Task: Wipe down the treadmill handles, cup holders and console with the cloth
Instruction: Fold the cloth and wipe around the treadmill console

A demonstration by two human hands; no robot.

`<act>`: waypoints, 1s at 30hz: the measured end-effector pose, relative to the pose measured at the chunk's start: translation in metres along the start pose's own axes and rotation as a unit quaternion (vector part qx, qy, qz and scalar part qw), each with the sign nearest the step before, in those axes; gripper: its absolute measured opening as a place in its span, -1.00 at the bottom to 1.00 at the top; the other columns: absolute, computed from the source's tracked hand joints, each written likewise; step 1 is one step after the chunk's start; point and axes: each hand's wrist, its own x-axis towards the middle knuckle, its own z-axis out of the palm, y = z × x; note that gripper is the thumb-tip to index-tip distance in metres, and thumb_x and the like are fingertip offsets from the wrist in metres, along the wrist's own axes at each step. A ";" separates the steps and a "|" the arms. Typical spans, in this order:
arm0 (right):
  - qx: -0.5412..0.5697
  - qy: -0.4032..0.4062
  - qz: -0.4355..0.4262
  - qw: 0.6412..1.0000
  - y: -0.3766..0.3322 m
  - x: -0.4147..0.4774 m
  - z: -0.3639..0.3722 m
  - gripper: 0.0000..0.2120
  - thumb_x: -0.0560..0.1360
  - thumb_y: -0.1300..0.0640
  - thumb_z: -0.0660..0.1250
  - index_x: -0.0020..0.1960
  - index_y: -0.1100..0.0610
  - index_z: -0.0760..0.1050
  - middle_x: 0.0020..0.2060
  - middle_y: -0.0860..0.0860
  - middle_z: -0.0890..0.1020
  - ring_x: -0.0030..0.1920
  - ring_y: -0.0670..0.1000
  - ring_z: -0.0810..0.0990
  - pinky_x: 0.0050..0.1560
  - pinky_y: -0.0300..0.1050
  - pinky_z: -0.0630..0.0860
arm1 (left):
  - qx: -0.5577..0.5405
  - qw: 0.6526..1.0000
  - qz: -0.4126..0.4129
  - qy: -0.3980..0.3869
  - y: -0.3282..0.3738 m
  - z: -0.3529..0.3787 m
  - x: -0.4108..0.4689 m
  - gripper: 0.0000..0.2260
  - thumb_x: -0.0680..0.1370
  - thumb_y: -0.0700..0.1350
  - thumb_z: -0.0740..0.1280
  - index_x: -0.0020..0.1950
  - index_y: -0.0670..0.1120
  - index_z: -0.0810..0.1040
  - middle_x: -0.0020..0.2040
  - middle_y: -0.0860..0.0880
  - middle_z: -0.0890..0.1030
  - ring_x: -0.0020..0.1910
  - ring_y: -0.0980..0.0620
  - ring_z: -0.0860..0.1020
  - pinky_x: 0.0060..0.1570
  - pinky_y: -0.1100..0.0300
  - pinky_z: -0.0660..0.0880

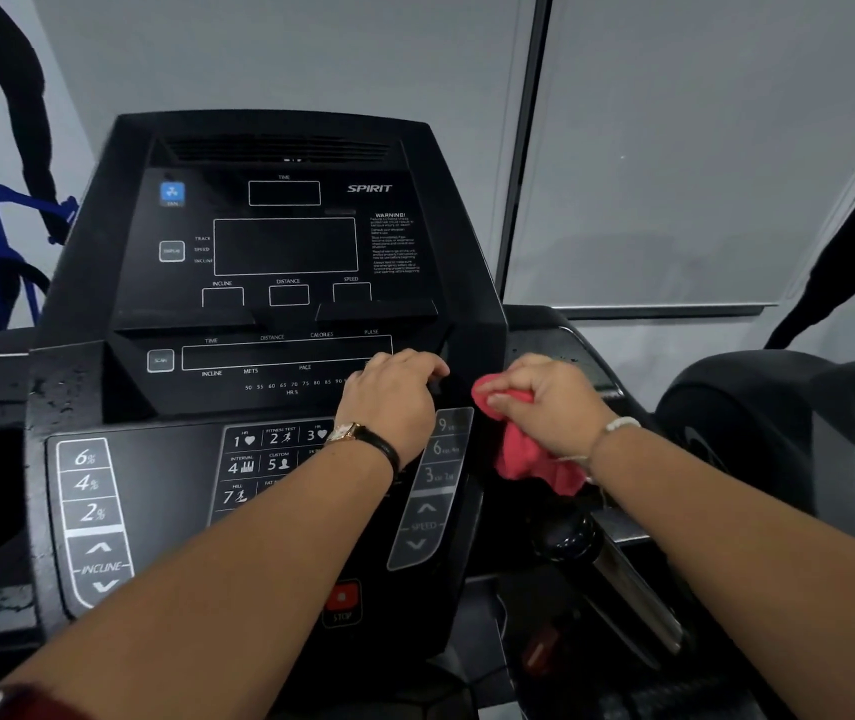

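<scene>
Cloth (534, 462) (pink) gripped by right hand (544, 407); left hand (389, 397) grips console (279, 252) edge.

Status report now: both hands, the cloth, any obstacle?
Right hand grips cloth, right of console. Left hand curled on console edge. Nothing in the way.

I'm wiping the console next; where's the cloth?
In the head view, the pink cloth hangs from the right hand, right of the speed keys.
</scene>
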 end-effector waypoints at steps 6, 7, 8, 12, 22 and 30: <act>0.035 -0.154 -0.007 0.987 -0.007 -0.033 -0.010 -0.82 0.43 0.20 0.45 -0.01 -0.01 0.67 -0.07 -0.06 0.56 -0.26 -0.24 0.57 -0.21 -0.44 0.47 | 0.003 1.000 0.001 0.004 0.000 0.000 0.001 -0.64 0.56 -0.23 0.10 0.24 0.11 0.47 0.16 0.15 0.53 0.15 0.06 0.41 0.10 0.14 0.30; 0.027 -0.141 -0.002 0.990 -0.005 -0.028 -0.012 -0.83 0.43 0.21 0.44 -0.01 0.01 0.67 -0.07 -0.04 0.57 -0.28 -0.27 0.56 -0.22 -0.44 0.47 | 0.002 1.000 0.001 0.004 0.000 0.000 0.000 -0.64 0.57 -0.23 0.09 0.24 0.11 0.47 0.16 0.15 0.53 0.15 0.06 0.41 0.10 0.14 0.30; 0.008 -0.106 -0.004 0.994 -0.002 -0.020 -0.012 -0.83 0.44 0.20 0.43 0.00 0.02 0.67 -0.07 -0.03 0.56 -0.26 -0.25 0.56 -0.15 -0.41 0.48 | 0.001 1.000 0.001 0.004 0.000 0.000 0.000 -0.64 0.57 -0.23 0.10 0.24 0.11 0.47 0.16 0.15 0.53 0.15 0.06 0.41 0.10 0.14 0.31; -0.034 0.001 -0.009 0.999 0.001 0.000 -0.001 -0.82 0.45 0.16 0.43 0.03 0.00 0.66 -0.17 -0.09 0.52 -0.07 -0.12 0.51 0.19 -0.23 0.41 | 0.001 1.000 0.001 0.002 0.001 -0.002 -0.001 -0.64 0.56 -0.23 0.10 0.24 0.10 0.47 0.17 0.14 0.53 0.15 0.06 0.41 0.11 0.13 0.32; 0.036 -0.037 -0.020 0.998 0.009 -0.001 -0.011 -0.74 0.41 0.25 0.46 -0.07 -0.11 0.63 -0.11 0.00 0.60 -0.08 -0.11 0.56 0.11 -0.28 0.44 | -0.001 1.000 0.004 0.007 0.000 0.001 0.001 -0.65 0.57 -0.23 0.09 0.23 0.11 0.47 0.15 0.15 0.53 0.12 0.07 0.42 0.10 0.12 0.34; 0.118 -0.056 0.062 0.989 -0.006 0.001 -0.014 -0.66 0.51 0.43 0.18 0.17 0.20 0.57 -0.02 -0.03 0.63 0.01 -0.14 0.58 0.17 -0.36 0.45 | -0.031 0.999 0.027 0.009 0.001 -0.004 -0.003 -0.67 0.59 -0.20 0.11 0.27 0.07 0.47 0.21 0.11 0.50 0.16 0.05 0.41 0.19 0.08 0.36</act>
